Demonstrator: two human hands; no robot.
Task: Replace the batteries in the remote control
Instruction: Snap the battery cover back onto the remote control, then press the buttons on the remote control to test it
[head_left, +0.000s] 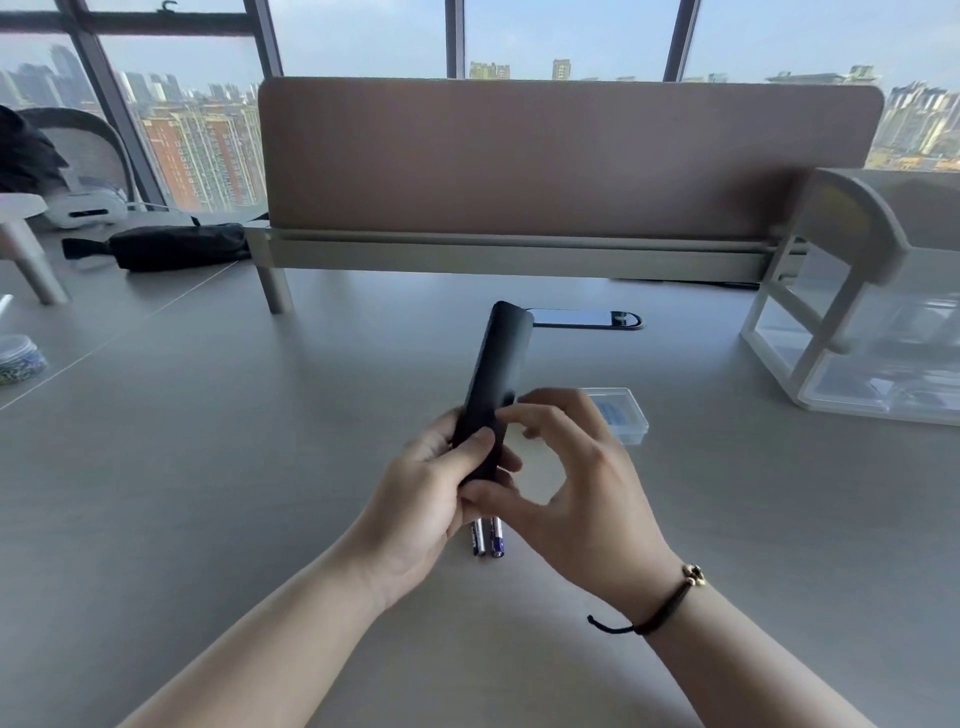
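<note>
A long black remote control (498, 364) is held up above the grey table (218, 493), its far end pointing away from me. My left hand (421, 499) wraps around its near end. My right hand (576, 483) pinches the same end from the right, index finger and thumb touching the remote's lower part. Two small batteries (487, 540) with blue and silver wrapping lie side by side on the table just under my hands, partly hidden by them. A clear plastic battery box (626, 415) with blue contents lies behind my right hand.
A brown desk divider (566, 156) on a rail spans the back. A clear drawer organiser (878, 338) stands at the right. A black folded umbrella (176, 247), a white stand leg (31, 260) and a jar (18, 358) sit at the left. A dark cable slot (587, 318) is behind the remote.
</note>
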